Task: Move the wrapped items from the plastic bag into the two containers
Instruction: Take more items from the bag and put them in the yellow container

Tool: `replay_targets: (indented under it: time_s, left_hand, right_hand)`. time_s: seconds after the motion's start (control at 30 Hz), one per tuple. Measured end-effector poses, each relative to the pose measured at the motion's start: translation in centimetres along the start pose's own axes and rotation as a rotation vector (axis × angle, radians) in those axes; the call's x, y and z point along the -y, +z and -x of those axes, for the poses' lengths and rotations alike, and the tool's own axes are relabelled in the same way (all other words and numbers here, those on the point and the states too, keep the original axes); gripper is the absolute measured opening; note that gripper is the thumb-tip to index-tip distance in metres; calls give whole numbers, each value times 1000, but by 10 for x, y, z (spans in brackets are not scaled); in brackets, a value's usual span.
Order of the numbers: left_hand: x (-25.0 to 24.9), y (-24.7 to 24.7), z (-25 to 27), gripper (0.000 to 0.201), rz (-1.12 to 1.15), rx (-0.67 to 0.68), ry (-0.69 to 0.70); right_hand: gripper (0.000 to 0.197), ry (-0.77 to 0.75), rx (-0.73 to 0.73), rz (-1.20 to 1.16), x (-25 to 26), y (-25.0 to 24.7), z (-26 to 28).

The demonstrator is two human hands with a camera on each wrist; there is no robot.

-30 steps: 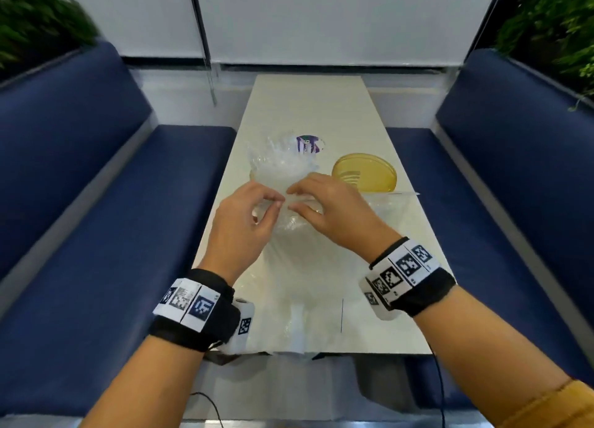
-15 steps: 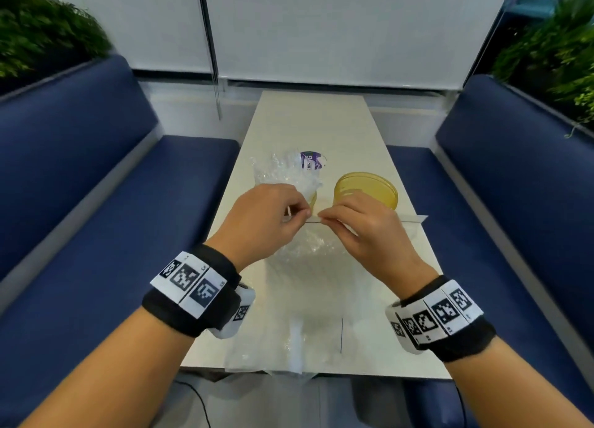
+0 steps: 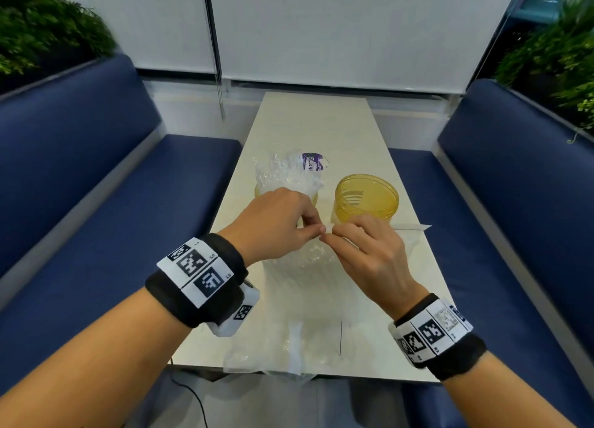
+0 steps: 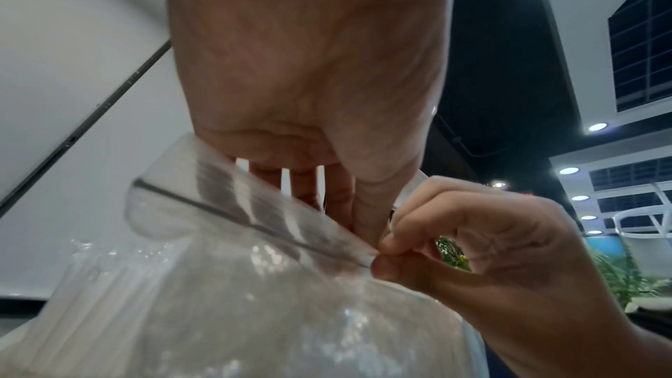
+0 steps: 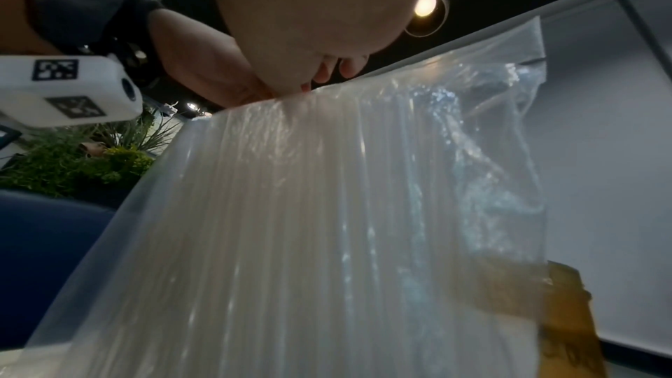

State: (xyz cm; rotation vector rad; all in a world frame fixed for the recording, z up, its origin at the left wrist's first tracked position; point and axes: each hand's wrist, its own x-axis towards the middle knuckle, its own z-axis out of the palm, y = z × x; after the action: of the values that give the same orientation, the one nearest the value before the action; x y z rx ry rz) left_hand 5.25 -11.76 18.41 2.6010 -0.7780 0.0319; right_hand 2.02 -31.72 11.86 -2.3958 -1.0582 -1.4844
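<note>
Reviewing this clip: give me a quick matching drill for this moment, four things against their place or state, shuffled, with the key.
Things
1. left hand
2. right yellow container
3. left yellow container
4. purple-printed lid

States
A. open-topped, no wrapped items visible inside
B. pinches the plastic bag at its top edge, right beside the right hand
C. lies flat on the table behind the containers
D. stuffed with clear wrapped items

Pairs: 1-B, 2-A, 3-D, 4-C

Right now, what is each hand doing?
Left hand: pinching the bag's top edge.
Right hand: pinching the same edge beside it.
</note>
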Motion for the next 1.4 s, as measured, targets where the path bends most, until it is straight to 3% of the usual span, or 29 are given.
replay_targets:
  time_s: [0.17, 0.37, 0.5, 0.7, 0.83, 1.13, 1.3, 1.4]
  left_hand:
    - [-2, -1, -2, 23, -5, 64, 41]
    - [-9, -10, 0, 29, -8, -32, 15]
    - [-19, -22, 10, 44, -17, -84, -2]
    - [-33, -41, 20, 40, 253, -129, -11]
    - [-30, -35, 17, 36, 364, -73, -64]
    - [-16, 14, 4, 46, 525, 81, -283]
    - [-13, 26, 2, 36, 571, 95, -330]
    - [-16, 27, 2, 29, 547, 32, -341]
  right_hand:
    - [5, 71, -52, 32, 6, -1, 6]
    - [8, 162, -80, 103, 2, -3, -5]
    - [5, 216, -101, 89, -4, -11, -8]
    - [4, 251, -192, -8, -11, -19, -20]
    - [6, 273, -215, -102, -8, -14, -23]
    - [9, 290, -81, -259, 11, 7, 9]
    - [9, 294, -94, -261, 10, 11, 17]
    - [13, 258, -33, -241, 6, 11, 21]
